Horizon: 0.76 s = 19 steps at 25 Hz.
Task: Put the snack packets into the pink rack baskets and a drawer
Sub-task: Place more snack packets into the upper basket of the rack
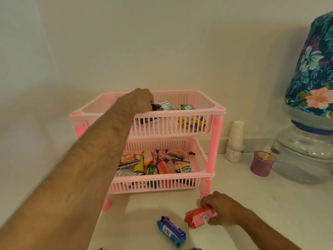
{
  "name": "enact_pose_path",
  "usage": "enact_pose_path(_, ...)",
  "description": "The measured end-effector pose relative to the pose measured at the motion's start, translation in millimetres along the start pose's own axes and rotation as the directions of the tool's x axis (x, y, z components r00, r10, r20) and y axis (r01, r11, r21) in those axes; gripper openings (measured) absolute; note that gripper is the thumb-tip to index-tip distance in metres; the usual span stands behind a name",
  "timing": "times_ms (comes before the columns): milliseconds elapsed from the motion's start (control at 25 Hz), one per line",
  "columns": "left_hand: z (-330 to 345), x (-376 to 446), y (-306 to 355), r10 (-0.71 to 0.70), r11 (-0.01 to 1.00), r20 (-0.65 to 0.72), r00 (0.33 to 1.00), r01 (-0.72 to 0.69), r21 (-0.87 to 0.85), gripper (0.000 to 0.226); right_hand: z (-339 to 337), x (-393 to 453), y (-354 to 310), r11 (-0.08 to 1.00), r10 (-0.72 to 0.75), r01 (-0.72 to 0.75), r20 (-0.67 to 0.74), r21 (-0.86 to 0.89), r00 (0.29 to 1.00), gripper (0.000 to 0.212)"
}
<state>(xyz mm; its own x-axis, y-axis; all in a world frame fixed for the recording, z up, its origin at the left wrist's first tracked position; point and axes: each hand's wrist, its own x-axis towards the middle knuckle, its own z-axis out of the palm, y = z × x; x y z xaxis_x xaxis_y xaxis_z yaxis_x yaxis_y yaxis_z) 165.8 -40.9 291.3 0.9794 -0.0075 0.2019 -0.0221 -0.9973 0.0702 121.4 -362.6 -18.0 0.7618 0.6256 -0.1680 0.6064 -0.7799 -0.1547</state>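
Nearest us, a blue biscuit packet (171, 233) waits at 6 o'clock on the counter (252, 204); our right hand (219, 207) fingers clasp a red packet (201, 216), our left hand (139, 100) fingers hold a dark packet (155, 106) inside the top basket (201, 107); lower basket (158, 184) full, drawer unseen.

The top basket (198, 112) is open from above, its left half bare, though the left arm (93, 159) crosses its front rim; packets (191, 121) fill its right side; the lower basket (180, 184) is crowded with packets, and entry is only through the gap under the top basket, between the posts (214, 145); the counter (252, 204) in front is open but for the blue packet (171, 232) and the right hand (221, 208); cups (235, 139), a purple holder (262, 163) and a water jug (304, 150) block the right.
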Motion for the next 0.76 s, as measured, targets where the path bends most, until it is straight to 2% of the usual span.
enact_pose_path(80,1.1,2.2,-7.3,-0.065,0.998,0.153,0.986,0.063,0.020,0.021,2.5,-0.7,4.3,1.000,-0.010,0.011,-0.032,0.021,0.999,0.046)
enact_pose_path(160,2.0,2.5,-12.6,-0.092,0.995,0.245,0.965,0.095,-0.003,0.024,1.3,-4.2,7.5,0.998,-0.009,0.014,-0.074,0.063,0.997,0.051)
enact_pose_path(240,4.3,9.0,-16.3,-0.067,0.998,0.237,0.969,0.067,0.006,0.027,-9.9,-8.9,7.6,0.992,-0.025,0.046,-0.168,0.120,0.985,0.053)
enact_pose_path(320,8.9,12.4,-18.1,-0.045,0.993,0.090,0.995,0.054,-0.108,0.045,-31.2,-14.7,3.2,0.971,-0.060,0.130,-0.323,0.200,0.945,0.050)
enact_pose_path(400,11.2,9.8,-16.7,0.006,0.935,-0.154,0.988,-0.060,-0.349,0.049,-60.2,-20.3,-4.8,0.932,-0.062,0.230,-0.502,0.281,0.863,0.051)
enact_pose_path(480,9.7,0.5,-8.8,0.081,0.842,-0.381,0.921,-0.268,-0.469,0.031,-96.0,-25.1,-17.5,0.885,-0.042,0.331,-0.651,0.328,0.758,0.053)
enact_pose_path(560,3.6,-11.8,6.1,0.128,0.715,-0.475,0.871,-0.413,-0.564,0.021,-135.6,-27.2,-33.3,0.841,-0.009,0.423,-0.774,0.337,0.634,0.056)
enact_pose_path(640,-7.5,-26.4,22.8,0.198,0.558,-0.458,0.867,-0.484,-0.674,0.031,-173.7,-25.1,-50.3,0.787,0.037,0.509,-0.852,0.347,0.522,0.058)
enact_pose_path(680,-14.2,-32.9,29.6,0.257,0.501,-0.401,0.879,-0.476,-0.723,0.038,-190.1,-22.7,-58.3,0.764,0.054,0.547,-0.878,0.343,0.475,0.059)
enact_pose_path(720,-20.8,-37.9,34.5,0.325,0.478,-0.313,0.892,-0.441,-0.760,0.044,-204.1,-20.0,-66.3,0.752,0.065,0.570,-0.897,0.332,0.437,0.059)
enact_pose_path(760,-26.5,-42.3,38.5,0.394,0.495,-0.205,0.896,-0.395,-0.774,0.046,-215.0,-16.8,-73.1,0.760,0.069,0.572,-0.913,0.309,0.402,0.060)
